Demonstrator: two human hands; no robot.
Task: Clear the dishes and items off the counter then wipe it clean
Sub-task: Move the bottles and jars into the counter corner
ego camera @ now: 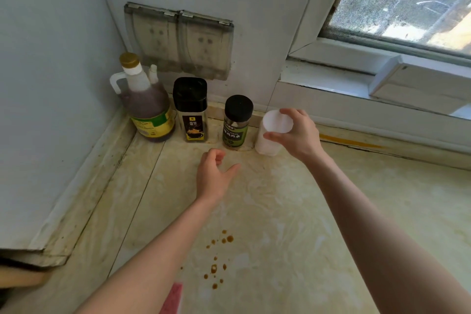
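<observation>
My right hand (pixel 297 132) holds the white tub (pixel 272 122) by its top, fingers (pixel 290 111) curled round the rim. It stands at the far right end of the row against the wall. The tub looks like smooth, slightly translucent plastic, round and plain. If that top is a loose lid, I judge the body could drop away on lifting.

The round jar (pixel 235 125) with the glossy green label sits just beside it, and a sideways tug may tip it. My left hand (pixel 214 176) hovers with loose fingers, holding nothing. Sticky-looking brown drops (pixel 219 257) dot the near, marbled tabletop (pixel 331 211), and a forearm could smear them.
</observation>
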